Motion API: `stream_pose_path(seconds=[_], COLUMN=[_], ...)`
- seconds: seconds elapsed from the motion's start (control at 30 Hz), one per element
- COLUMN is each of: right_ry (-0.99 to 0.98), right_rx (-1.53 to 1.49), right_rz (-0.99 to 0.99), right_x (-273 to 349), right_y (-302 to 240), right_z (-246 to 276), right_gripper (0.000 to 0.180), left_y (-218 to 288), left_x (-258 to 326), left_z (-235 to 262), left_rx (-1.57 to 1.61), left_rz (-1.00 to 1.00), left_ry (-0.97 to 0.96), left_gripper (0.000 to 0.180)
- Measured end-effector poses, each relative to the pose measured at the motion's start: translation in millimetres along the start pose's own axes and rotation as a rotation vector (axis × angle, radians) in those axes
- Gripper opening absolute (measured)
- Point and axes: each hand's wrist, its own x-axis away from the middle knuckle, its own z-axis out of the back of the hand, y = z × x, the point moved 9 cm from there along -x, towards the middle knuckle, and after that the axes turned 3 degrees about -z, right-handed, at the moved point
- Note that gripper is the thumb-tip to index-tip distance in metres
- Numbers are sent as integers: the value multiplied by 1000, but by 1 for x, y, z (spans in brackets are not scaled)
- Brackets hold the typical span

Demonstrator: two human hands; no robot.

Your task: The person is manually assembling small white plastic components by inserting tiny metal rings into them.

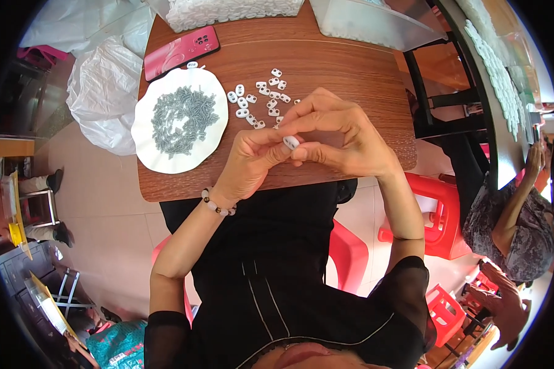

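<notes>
Head cam: brown wood-grain tbl under the plate, smooth, rounded corners. L of plate: crinkly white plastic bag, thin, bunched. Plate itself: white, glossy, wavy scalloped rim. R hand bare, well R of plate, fingers arched; L hand closer in, just R of plate, beaded bracelet on its wrist. Phone, pink glossy slab, at plate's far edge.

Held pc: white smooth oval, R of plate, pinched b/w L thumb + index; R thumb tip up against it, can't tell if R grips too. Loose ovals, same look, w/ dark holes, near plate's R side. Sm. white links, holed, scattered beyond those, farther R of plate. Tiny gray pins, slim rods, heaped in rough ring on plate.
</notes>
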Motion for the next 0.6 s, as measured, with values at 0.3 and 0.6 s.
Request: stream_pose_path(seconds=[0.3,0.6], right_ry=[41,220], right_rx=[99,227], right_rz=[-107,-324], right_x=[14,44], right_y=[20,67], right_z=[2,-11], right_gripper=[23,19], left_y=[-27,-45], left_x=[17,43], left_z=[2,-3], left_rx=[-3,-113], left_rz=[295,345], left_ry=[158,203], left_gripper=[23,22])
